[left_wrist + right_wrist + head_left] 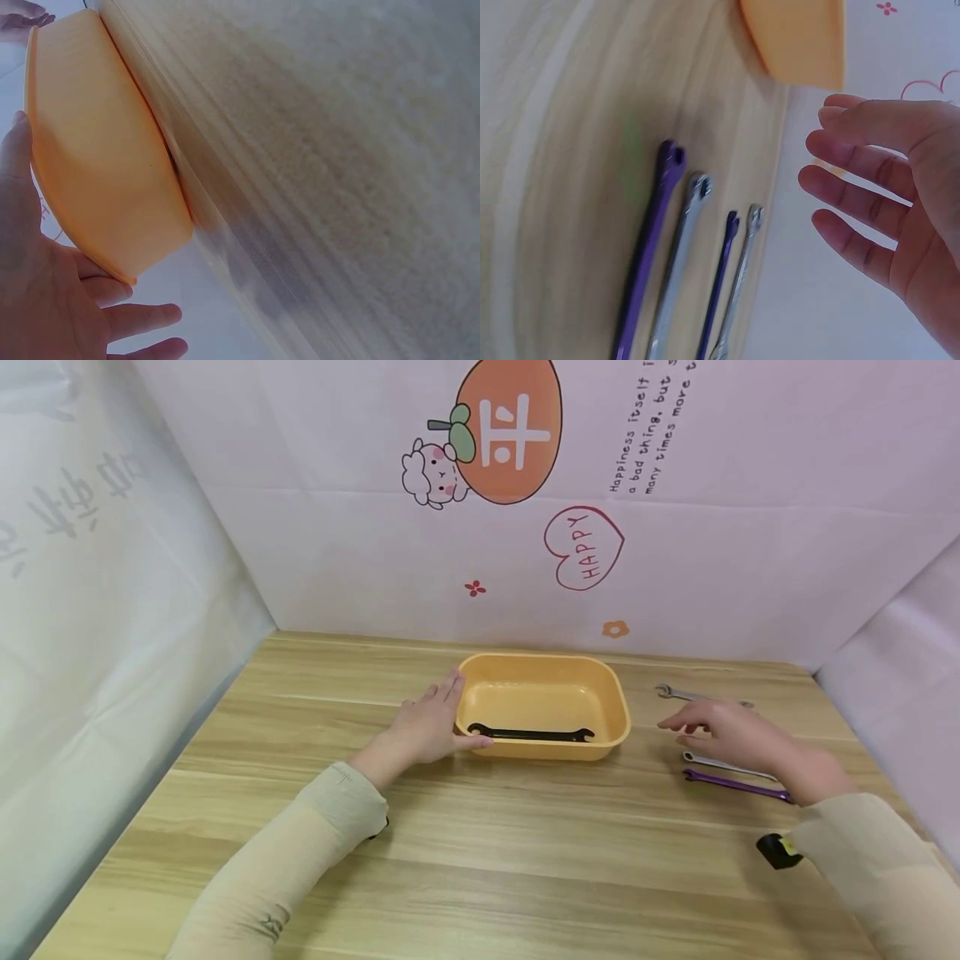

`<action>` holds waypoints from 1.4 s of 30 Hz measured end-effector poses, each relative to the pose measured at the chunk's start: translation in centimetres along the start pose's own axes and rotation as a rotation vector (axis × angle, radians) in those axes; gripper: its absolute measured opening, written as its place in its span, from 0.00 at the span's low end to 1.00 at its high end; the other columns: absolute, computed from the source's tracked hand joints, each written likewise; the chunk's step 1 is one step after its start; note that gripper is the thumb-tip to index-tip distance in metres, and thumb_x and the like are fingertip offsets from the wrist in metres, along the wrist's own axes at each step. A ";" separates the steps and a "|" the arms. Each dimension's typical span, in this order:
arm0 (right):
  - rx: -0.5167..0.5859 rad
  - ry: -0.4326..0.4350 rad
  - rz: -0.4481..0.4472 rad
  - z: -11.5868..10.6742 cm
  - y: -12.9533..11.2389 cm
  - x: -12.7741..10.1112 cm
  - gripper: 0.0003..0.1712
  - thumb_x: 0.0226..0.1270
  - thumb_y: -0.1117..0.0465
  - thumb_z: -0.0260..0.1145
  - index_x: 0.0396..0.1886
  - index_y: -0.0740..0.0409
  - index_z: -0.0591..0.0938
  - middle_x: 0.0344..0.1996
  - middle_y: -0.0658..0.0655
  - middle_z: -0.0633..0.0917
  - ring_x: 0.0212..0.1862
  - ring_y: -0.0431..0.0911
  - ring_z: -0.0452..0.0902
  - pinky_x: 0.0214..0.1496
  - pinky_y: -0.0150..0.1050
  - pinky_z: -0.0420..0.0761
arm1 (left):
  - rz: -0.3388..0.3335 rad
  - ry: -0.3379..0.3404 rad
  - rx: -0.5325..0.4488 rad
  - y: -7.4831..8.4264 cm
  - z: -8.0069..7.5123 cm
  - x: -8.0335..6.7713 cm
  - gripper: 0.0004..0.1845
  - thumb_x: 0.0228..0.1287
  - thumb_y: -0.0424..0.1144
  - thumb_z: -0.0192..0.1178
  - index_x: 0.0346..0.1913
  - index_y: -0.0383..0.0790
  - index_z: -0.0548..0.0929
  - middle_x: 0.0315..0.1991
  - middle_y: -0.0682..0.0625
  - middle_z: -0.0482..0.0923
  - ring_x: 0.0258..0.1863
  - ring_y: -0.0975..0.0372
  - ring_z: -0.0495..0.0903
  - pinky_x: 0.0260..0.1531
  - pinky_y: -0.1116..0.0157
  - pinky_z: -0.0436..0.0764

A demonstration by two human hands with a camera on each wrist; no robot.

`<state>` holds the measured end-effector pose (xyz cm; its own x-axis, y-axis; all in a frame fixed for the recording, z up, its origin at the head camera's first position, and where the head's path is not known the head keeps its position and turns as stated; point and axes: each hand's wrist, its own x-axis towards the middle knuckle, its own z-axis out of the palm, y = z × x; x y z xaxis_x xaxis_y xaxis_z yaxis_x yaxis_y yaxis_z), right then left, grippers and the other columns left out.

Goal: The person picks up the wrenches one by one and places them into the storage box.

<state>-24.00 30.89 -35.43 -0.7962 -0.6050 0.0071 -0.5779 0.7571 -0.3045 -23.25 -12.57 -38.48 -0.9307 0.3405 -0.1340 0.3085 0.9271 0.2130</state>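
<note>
A yellow plastic bin point(543, 750) stands near the back of the table, with a black open-ended wrench point(532, 734) lying inside along its front wall. My left hand point(427, 727) rests against the bin's left corner, thumb on the front rim and fingers spread at the left side. To the right, my right hand point(738, 735) hovers over a group of wrenches, fingers loosely bent and holding nothing. A purple wrench point(646, 255), a silver wrench point(679, 262), a smaller dark purple wrench point(718, 285) and another silver wrench point(739, 285) lie side by side there.
A black object with a yellow patch point(780, 850) sits by my right sleeve. Something small and dark point(379, 828) shows beside my left forearm. White printed cloth point(360, 560) hangs behind the wooden table point(525, 860) and along both sides.
</note>
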 end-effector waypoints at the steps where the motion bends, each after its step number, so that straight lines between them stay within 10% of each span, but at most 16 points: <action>1: 0.008 -0.004 0.006 0.1 0.2 -0.2 0.16 0.68 0.68 0.71 0.54 0.61 0.88 0.41 0.50 0.87 0.39 0.41 0.80 0.35 0.38 0.80 | -0.001 0.000 -0.001 0.0 0.0 0.0 0.66 0.60 0.81 0.51 0.83 0.37 0.39 0.84 0.45 0.36 0.78 0.44 0.53 0.66 0.35 0.64; 42: 0.051 -0.076 -0.004 2.5 5.3 -3.7 0.20 0.56 0.79 0.72 0.48 0.62 0.86 0.42 0.51 0.87 0.41 0.49 0.83 0.41 0.42 0.84 | -0.007 -0.007 0.003 0.2 -0.1 -0.4 0.64 0.61 0.80 0.51 0.83 0.38 0.40 0.84 0.48 0.34 0.78 0.43 0.52 0.66 0.34 0.64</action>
<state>-23.68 36.59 -39.43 -0.7771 -0.6262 -0.0629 -0.5697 0.7424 -0.3525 -22.84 -12.49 -38.31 -0.9313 0.3352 -0.1422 0.3027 0.9298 0.2093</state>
